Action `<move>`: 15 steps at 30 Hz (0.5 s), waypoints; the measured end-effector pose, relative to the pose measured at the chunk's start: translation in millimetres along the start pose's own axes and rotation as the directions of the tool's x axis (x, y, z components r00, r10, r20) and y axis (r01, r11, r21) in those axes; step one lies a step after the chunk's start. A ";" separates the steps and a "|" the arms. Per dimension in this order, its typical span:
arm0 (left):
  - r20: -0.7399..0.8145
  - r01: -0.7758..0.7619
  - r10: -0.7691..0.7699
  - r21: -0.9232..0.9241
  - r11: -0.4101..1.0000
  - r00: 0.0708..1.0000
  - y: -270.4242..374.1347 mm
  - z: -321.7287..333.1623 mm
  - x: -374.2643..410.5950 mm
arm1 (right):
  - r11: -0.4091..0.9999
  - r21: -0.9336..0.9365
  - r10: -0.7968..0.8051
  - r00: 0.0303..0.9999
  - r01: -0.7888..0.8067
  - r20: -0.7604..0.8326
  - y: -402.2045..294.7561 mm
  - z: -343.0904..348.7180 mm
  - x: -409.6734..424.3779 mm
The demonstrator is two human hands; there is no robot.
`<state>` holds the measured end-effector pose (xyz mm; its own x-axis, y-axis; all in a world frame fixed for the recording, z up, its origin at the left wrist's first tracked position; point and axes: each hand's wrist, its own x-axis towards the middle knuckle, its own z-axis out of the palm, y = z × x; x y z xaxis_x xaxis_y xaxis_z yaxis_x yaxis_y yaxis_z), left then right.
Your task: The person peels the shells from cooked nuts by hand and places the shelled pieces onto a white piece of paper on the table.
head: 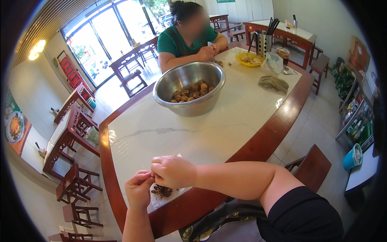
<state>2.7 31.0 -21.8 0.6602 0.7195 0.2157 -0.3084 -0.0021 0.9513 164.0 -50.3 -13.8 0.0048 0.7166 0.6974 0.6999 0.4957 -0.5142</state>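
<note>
My left hand (139, 187) and my right hand (172, 172) meet near the table's front left edge, fingertips pinched together on a small piece that is mostly hidden. Below them, a pile of dark brown shell or husk scraps (162, 191) lies on a white paper napkin (157, 203), partly covered by the right hand. Farther back stands a large stainless steel bowl (193, 107) with many round brown walnuts (196, 94) in its bottom.
Across the white-topped wooden table (211, 133) sits a person in green (193, 36), hands together. Right of them are a yellow basket (249, 59), a perforated metal chopstick holder (263, 44), a plastic bag (273, 63), a drink cup (283, 55) and a crumpled cloth (273, 83). A wooden stool (313, 168) stands at right.
</note>
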 end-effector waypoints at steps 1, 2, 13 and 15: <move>0.008 0.000 0.000 0.016 1.000 1.000 0.5 -0.4 -0.3 | 1.000 -0.015 0.011 1.000 -0.010 0.008 -0.6 -0.3 -0.1; 0.006 0.008 -0.008 0.037 0.999 1.000 1.1 -0.2 -0.8 | 0.999 -0.029 0.020 1.000 -0.020 0.017 -1.1 -0.6 -0.2; -0.029 0.012 -0.009 0.140 0.990 1.000 1.7 7.1 -2.1 | 0.971 0.107 0.203 0.974 -0.213 0.095 -4.2 -5.8 3.3; -0.040 0.047 -0.045 0.042 0.998 0.998 2.7 6.7 -2.2 | 0.965 0.160 0.201 0.977 -0.210 0.070 -2.4 -3.6 3.6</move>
<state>5.0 24.7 -18.3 0.6456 0.7460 0.1636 -0.2484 0.0025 0.9687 164.9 -50.6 -8.2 0.0956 0.8341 0.5432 0.5601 0.4061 -0.7221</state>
